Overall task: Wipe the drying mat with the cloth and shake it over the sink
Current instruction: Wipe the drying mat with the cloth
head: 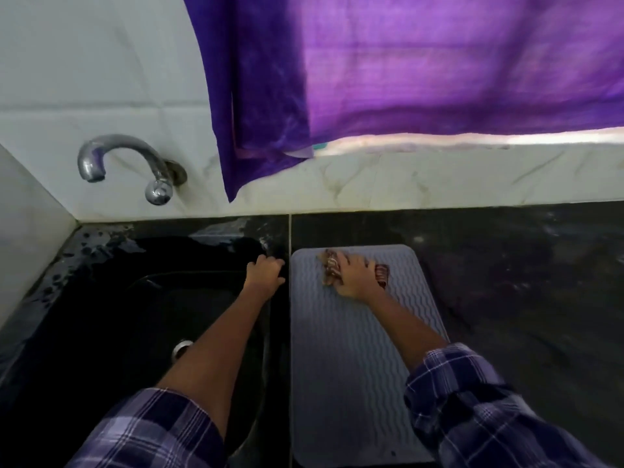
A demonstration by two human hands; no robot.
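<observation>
A person's right hand point(354, 278) lies palm-down on a bunched brown-and-white cloth point(332, 269), fingers bent over the fabric and pressing it against the far end of a grey ribbed drying mat point(351, 359). Ends of the cloth stick out on both sides of the hand. The left hand point(264, 273) rests with curled fingers on the far right rim of the black sink point(141, 319), just across a narrow strip of dark counter from the mat's left edge; whether it grips the rim cannot be told.

The mat lies flat on the dark stone counter point(506, 282), its long side running toward the person, its left edge parallel to a seam in the counter and close beside the sink. Bare counter stretches to the right of the mat and behind it up to the pale tiled wall point(439, 177). A metal drain point(180, 347) shows in the sink basin beside the left forearm. A chrome tap point(125, 163) juts from the wall above the sink's far left corner, and a purple curtain point(405, 69) hangs above the counter. Both forearms emerge from rolled plaid sleeves point(472, 407).
</observation>
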